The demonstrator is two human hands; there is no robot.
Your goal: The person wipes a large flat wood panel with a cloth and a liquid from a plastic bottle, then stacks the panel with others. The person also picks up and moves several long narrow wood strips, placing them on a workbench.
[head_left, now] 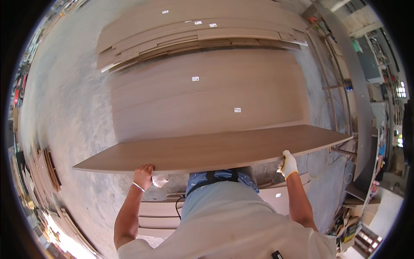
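A long brown wooden panel (215,146) spans the view in front of my body, tilted, with its near edge at waist height. Bare, with a white band at the wrist, my left hand (143,176) grips that edge left of centre. A crumpled whitish thing (160,180), perhaps a glove or rag, hangs beside its fingers. My right hand (287,165) wears a white glove and is closed on the same edge further right. The fingers beneath the panel are hidden.
Beyond the panel, more brown boards (207,93) with small white labels lie on the concrete floor (69,99). A stack of boards (207,30) stands behind them. Other boards (157,209) lie near my legs. A long grey panel (351,64) and a cluttered workbench line the right side.
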